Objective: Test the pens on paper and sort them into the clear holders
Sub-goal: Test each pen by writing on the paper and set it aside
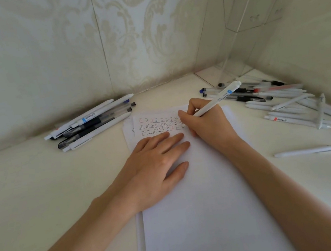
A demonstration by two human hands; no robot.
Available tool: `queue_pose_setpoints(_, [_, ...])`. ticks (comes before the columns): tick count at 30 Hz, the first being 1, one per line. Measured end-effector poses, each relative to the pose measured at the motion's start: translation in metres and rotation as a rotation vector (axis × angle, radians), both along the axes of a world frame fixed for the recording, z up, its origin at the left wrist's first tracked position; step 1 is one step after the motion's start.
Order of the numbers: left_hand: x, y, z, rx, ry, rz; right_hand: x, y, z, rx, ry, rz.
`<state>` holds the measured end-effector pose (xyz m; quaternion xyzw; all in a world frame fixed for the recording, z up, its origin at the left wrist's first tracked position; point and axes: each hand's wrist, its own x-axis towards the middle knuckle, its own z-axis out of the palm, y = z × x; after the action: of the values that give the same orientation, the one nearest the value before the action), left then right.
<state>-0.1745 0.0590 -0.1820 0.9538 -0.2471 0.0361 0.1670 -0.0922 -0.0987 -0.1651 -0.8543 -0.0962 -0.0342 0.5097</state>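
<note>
Head view: right hand [206, 124] around white pen [218, 98] at 正 rows [158, 125]; left hand [155, 164] flat on paper [210, 214].

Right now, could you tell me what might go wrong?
The right hand, gripping the white pen, rests beside the marks on the paper; ink may smear. The left pile and right pile hold similar white pens, so they could get mixed. The lone pen by the right forearm might get knocked.

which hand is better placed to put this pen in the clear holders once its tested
Right, likely. The right hand grips the white pen, and the clear holders stand in the back right corner, on its side. The left hand lies flat on the paper, farther away.
</note>
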Motion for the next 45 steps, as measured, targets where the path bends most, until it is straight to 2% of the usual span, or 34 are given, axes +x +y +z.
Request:
queue_pose_setpoints(6, [0.000, 0.000, 0.000, -0.014, -0.010, -0.003, 0.000, -0.001, 0.000, -0.020, 0.013, 0.002])
queue_pose_setpoints(11, [0.000, 0.001, -0.002, -0.042, -0.024, -0.007, 0.003, -0.001, -0.003, -0.123, -0.012, -0.017])
queue_pose_setpoints(14, [0.001, 0.002, -0.004, -0.068, -0.063, -0.007, 0.003, -0.002, -0.003, -0.013, -0.018, -0.026])
queue_pose_setpoints(16, [0.001, 0.004, -0.002, -0.138, -0.100, 0.021, 0.001, -0.005, 0.000, 0.087, -0.021, -0.023])
queue_pose_setpoints(18, [0.001, 0.006, 0.000, -0.289, -0.099, 0.083, 0.001, -0.008, 0.000, 0.034, -0.084, -0.009])
queue_pose_setpoints(21, [-0.001, 0.008, 0.005, -0.499, 0.057, 0.110, 0.002, -0.006, -0.001, -0.044, -0.126, 0.035])
queue_pose_setpoints(26, [0.003, 0.009, 0.005, -0.594, 0.079, -0.004, -0.004, -0.001, 0.006, 0.129, -0.050, 0.183])
queue_pose_setpoints(32, [0.005, 0.011, 0.004, -0.578, 0.102, -0.076, -0.008, 0.007, 0.006, 0.255, 0.017, 0.163])
queue_pose_setpoints(38, [0.006, 0.013, 0.000, -0.552, -0.065, -0.068, -0.009, 0.009, 0.008, 0.335, 0.047, 0.150])
queue_pose_setpoints(41, [0.010, 0.019, 0.002, -0.479, -0.147, -0.071, -0.009, 0.007, 0.010, 0.330, 0.019, 0.165])
queue_pose_setpoints(43, [0.017, 0.027, 0.005, -0.428, -0.255, 0.003, -0.007, 0.001, 0.011, 0.295, -0.001, 0.167])
queue_pose_setpoints(45, [0.025, 0.041, 0.007, -0.438, -0.370, 0.194, -0.004, -0.004, 0.009, 0.209, -0.005, 0.154])
